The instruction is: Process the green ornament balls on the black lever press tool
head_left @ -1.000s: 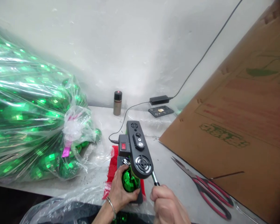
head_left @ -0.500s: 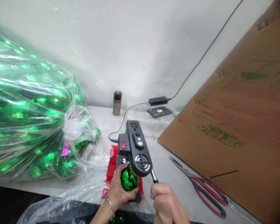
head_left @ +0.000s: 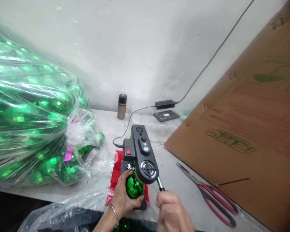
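Since the earlier frame, the view is shifting slightly; at lower centre, the left hand (head_left: 125, 195) is still gripping 1 shiny green faceted ball (head_left: 134, 187) beside the black plastic machine (head_left: 148, 151), and the right hand (head_left: 173, 209) is clenching its silver-and-black metal lever (head_left: 160, 183).

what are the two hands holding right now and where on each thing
The left hand cups the green mirrored ball around its side; the right hand grips the metal lever by its black end.
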The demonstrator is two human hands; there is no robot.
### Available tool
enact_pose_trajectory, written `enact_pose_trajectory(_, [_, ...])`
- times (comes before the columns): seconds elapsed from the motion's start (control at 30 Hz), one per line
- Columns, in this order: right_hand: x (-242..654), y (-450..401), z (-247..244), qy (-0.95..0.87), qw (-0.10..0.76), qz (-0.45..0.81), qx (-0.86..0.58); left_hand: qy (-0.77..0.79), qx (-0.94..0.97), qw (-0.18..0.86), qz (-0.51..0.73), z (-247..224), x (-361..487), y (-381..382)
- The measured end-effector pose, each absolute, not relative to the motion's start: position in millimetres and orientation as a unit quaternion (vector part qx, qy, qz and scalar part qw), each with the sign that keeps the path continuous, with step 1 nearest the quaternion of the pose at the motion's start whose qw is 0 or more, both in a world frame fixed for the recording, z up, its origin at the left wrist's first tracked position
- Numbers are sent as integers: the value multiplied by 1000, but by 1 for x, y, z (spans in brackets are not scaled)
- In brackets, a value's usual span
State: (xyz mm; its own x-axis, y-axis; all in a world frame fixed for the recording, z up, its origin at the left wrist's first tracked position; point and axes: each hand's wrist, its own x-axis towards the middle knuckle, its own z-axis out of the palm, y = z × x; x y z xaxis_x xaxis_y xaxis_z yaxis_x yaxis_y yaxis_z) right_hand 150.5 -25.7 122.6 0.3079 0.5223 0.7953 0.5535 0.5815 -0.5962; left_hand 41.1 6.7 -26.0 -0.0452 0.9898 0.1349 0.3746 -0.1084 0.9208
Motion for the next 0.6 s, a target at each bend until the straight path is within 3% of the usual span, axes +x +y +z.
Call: enact_pose_trajectory(0.6, [143,-26,119,-552,694,-3,-462,568,615,318,444,-31,42,6])
